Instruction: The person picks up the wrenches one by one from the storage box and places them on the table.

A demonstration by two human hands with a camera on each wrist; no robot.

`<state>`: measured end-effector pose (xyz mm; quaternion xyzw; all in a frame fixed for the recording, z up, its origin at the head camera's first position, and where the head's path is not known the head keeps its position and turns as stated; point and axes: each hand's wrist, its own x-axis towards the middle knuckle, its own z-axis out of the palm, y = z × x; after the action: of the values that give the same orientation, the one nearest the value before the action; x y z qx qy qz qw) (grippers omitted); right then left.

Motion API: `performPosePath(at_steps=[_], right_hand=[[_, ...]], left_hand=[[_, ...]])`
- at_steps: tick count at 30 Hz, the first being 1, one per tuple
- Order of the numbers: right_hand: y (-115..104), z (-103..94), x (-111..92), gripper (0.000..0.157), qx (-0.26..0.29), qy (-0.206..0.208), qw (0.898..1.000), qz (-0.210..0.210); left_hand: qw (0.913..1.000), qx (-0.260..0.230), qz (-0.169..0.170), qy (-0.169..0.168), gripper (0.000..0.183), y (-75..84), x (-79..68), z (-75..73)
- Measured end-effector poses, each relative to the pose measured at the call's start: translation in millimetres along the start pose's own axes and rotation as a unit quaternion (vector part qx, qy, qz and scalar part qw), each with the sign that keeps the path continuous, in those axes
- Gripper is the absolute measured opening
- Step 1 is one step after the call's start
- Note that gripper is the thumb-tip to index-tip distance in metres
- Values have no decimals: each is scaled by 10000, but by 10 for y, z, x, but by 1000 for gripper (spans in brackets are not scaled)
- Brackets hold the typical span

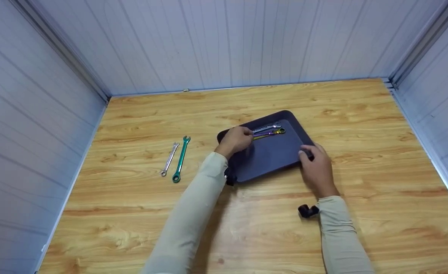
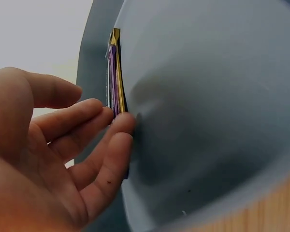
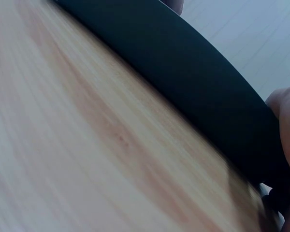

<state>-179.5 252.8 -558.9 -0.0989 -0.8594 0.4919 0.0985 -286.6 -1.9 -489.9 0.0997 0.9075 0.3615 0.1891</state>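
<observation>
A dark shallow tray (image 1: 273,160) sits turned at an angle on the table. Along its far side, inside, lie a silver wrench (image 1: 269,126), a purple wrench (image 2: 113,82) and a gold wrench (image 2: 119,72), side by side. My left hand (image 1: 236,140) is over the tray's left part, fingers loosely bent at the near ends of these wrenches; its thumb stands apart from the fingers and pinches nothing. At the near right corner my right hand (image 1: 318,169) grips the tray's rim, thumb on the inner side. In the right wrist view the tray's outer wall (image 3: 183,82) fills the middle.
Left of the tray, a green wrench (image 1: 181,160) and a smaller silver wrench (image 1: 170,160) lie nearly parallel on the wooden table (image 1: 132,220). White panel walls (image 1: 208,42) enclose the back and both sides. A black wrist camera (image 1: 307,211) juts from the right sleeve.
</observation>
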Motion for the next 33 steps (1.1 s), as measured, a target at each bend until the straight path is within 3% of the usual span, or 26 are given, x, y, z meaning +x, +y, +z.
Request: performPosePath(at_steps=[4,12,20,33], right_hand=[[-3,6,7,40,32,-2,10000,-53],[-21,-3,10,40,1,-37,10000,-83],[-25,1,12,39,-3,-21,10000,-81],[-32,20,-12,39,39,-9,9998,-170]], left_hand=[[9990,398,171,60,35,5,-11,-12],[9972,-731,-141,-39,29,-17,-28,-30],[9976,-676,-139,-12,24,-54,-27,-39],[9919,-1061,-586,-376,17,-123,-14,-90]])
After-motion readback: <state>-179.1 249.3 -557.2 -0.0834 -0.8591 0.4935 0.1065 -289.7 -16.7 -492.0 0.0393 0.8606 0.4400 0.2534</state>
